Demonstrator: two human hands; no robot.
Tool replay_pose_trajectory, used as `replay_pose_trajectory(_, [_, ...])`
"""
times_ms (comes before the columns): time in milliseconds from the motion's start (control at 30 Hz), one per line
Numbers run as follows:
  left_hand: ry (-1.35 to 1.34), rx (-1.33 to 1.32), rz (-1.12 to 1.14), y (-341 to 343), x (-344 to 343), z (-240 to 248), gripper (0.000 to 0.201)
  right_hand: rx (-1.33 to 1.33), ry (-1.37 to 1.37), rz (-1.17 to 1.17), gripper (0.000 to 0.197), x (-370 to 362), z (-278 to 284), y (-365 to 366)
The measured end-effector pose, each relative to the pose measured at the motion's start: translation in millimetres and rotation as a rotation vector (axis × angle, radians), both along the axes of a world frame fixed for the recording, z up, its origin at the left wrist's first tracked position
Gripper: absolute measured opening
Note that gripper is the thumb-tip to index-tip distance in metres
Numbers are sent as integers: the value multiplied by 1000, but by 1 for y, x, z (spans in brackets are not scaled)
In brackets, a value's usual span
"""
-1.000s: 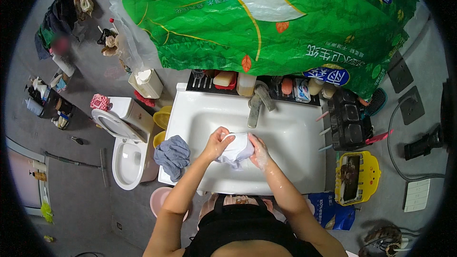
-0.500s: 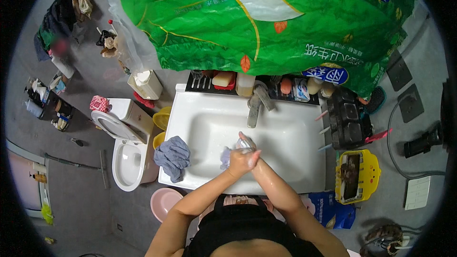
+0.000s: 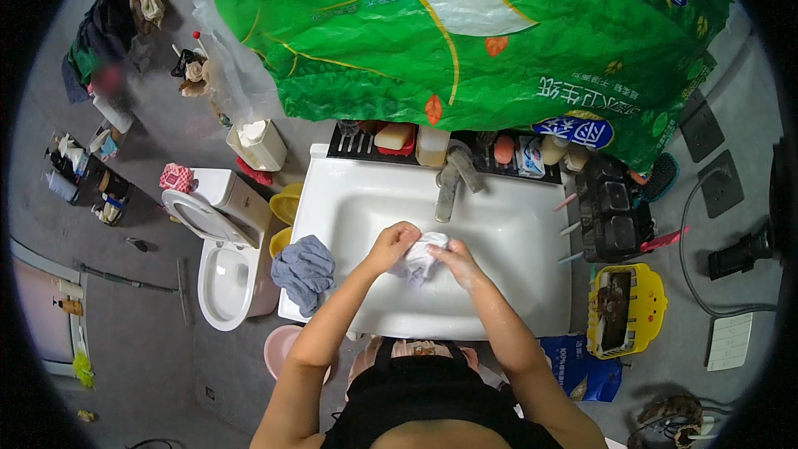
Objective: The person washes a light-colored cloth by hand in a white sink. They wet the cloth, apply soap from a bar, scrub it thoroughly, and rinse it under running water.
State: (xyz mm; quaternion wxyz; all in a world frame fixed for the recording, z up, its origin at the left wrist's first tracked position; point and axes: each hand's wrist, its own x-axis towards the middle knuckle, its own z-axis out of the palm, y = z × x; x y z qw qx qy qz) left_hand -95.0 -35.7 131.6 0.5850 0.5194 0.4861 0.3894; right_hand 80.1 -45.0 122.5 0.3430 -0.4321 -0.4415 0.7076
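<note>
Over the white sink basin point(image 3: 515, 283) I hold a bunched, wet white cloth point(image 3: 424, 259) between both hands. My left hand point(image 3: 394, 244) grips its left side with the fingers curled in. On the other side my right hand point(image 3: 459, 263) pinches it, thumb on top. The lower end of the cloth hangs toward the basin floor. Just beyond my hands stands the metal faucet point(image 3: 447, 193). A crumpled grey-blue cloth point(image 3: 304, 273) lies on the sink's left rim, apart from my hands.
A black rack behind the sink carries a soap bar point(image 3: 394, 135) and bottles. Large green plastic packaging point(image 3: 366, 58) hangs over the far side. The toilet point(image 3: 226, 283) and a pink basin point(image 3: 283, 347) are at left; a black organizer point(image 3: 613, 208) and yellow basket point(image 3: 648, 309) at right.
My hands were pressed together, one over the other; now they have moved apart with the white cloth spread between them. The grey-blue cloth stays in place.
</note>
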Motion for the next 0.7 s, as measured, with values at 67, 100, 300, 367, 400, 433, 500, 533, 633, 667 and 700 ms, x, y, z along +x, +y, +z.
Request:
replay_pose_trajectory(67, [-8,9,-34,-8,-8,-12,33,-99,280,-143,31,12,-2,3])
replay_pose_trajectory(100, [136,30,-91,-9,-25,-35,33,-192,455,-159,32,16,9,7])
replay_pose_trajectory(300, [-69,-94,24,-20,-43,-43,23,-382,708,-349,30,25,-1,8])
replay_pose_trajectory(367, [-357,-173,186,-17,-39,-53,17,-517,699,-312,30,6,-2,3])
replay_pose_trajectory(400, [-371,-120,291,-17,-27,-50,16,-587,691,-298,31,-3,-5,-2])
replay_pose_trajectory(433, [-387,-66,388,-17,-6,-41,15,-599,679,-290,31,-10,-18,-5])
replay_pose_trajectory(500, [-237,136,532,-25,42,-8,14,-622,657,-286,33,-23,-65,-3])
replay_pose_trajectory(533, [-68,283,583,-33,60,6,15,-501,596,-237,33,-31,-78,0])
replay_pose_trajectory(633, [444,778,286,-53,64,-8,22,-579,642,-243,30,-52,-53,-3])
replay_pose_trajectory(667, [546,827,249,-53,62,-12,25,-596,648,-247,29,-56,-50,-2])
replay_pose_trajectory(700, [544,708,316,-39,55,-15,28,-608,643,-271,28,-58,-47,-3])
